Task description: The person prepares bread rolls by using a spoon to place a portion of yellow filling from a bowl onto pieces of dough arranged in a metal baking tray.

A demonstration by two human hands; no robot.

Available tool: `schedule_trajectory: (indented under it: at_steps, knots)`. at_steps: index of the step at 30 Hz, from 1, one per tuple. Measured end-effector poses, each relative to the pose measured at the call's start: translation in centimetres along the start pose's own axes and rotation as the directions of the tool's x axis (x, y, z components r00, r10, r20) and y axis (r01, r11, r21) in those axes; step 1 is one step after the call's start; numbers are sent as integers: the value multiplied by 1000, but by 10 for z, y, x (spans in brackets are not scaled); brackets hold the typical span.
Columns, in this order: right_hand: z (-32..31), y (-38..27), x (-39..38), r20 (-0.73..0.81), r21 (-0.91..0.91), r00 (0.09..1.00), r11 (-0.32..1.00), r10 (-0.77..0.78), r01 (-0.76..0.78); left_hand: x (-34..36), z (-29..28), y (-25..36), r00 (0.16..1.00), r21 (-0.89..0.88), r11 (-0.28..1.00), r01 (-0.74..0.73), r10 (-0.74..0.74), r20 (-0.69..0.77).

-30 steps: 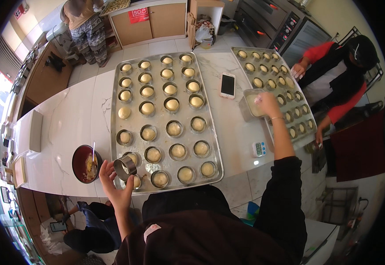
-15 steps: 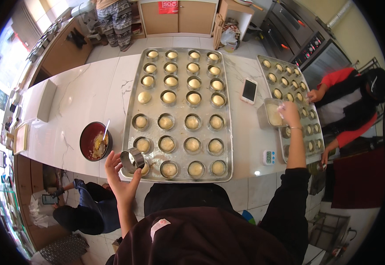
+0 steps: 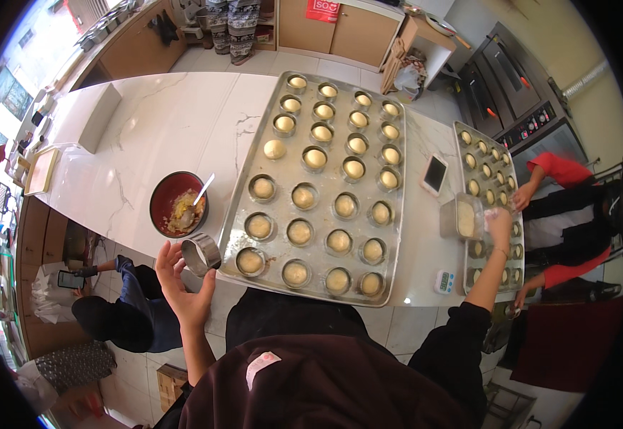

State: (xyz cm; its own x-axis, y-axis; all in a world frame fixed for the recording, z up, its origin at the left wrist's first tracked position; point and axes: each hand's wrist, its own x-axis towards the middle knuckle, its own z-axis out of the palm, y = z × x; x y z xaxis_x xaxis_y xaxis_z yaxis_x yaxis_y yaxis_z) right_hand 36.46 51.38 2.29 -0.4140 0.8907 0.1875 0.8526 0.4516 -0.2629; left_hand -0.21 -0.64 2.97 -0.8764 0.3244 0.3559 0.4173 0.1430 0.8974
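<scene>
My left hand (image 3: 187, 289) grips a metal ring mould (image 3: 202, 255) between thumb and fingers, tilted just off the near left corner of a large baking tray (image 3: 234, 214). On that tray stand rows of similar rings with round pale dough balls (image 3: 299, 232) inside. One dough ball (image 3: 274, 149) at the left edge has no ring round it. My right hand (image 3: 498, 230) reaches far right, to the right rim of a rectangular container (image 3: 450, 220) holding pale powder. Its fingers are drawn together around something whitish-pink that I cannot make out.
A dark red bowl (image 3: 156, 207) with yellowish crumbly filling and a spoon (image 3: 204, 187) stands left of the tray. A phone (image 3: 434, 175) and a timer (image 3: 444, 282) lie to the right. Across a second tray (image 3: 461, 136) of dough works a person in red sleeves (image 3: 558, 171).
The view has turned, so the table looks tilted. My right hand has moved from over the powder to the container's right rim. My left hand's ring has shifted left, off the tray's corner.
</scene>
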Motion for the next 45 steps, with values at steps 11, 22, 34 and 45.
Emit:
schedule_trajectory:
  at_steps: [11, 22, 34, 45]
  knots:
    - [15, -4, 3, -95, -47, 995, 999, -24, 20, 13, -43, -19, 992, 58, 997, 45, -37, -124]
    - [-6, -122, -9, -118, 246, 991, 964, -69, 96, 32, -55, -32, 989, 78, 995, 57, -46, -138]
    - [190, -429, -21, 184, 348, 499, 530, -847, 773, 41, -54, -34, 985, 89, 993, 77, -62, -159]
    - [213, -430, -23, 398, 285, 472, 595, -787, 751, 35, -59, -40, 959, 80, 977, 197, -176, -220]
